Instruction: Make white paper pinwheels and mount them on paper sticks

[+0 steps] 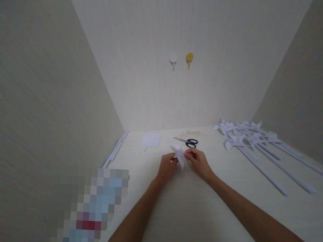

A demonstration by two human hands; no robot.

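Observation:
My left hand (166, 167) is closed on a white folded paper pinwheel (180, 157), held just above the table with its blades sticking out. From the other side, the pinched fingertips of my right hand (199, 162) meet the pinwheel near its middle. Whether a small pin or stick is also between those fingers is too small to tell. Beyond my hands lie scissors (188, 141) with black handles, blades pointing left. A square sheet of white paper (150, 140) rests flat to their left.
Several finished paper pinwheels (237, 140) on rolled paper sticks (264, 172) lie on the right. More rolled paper sticks (115, 151) lie along the left wall. Small thin sticks (193, 132) are scattered at the back. A white hook (173, 59) and a yellow hook (189, 58) hang on the wall.

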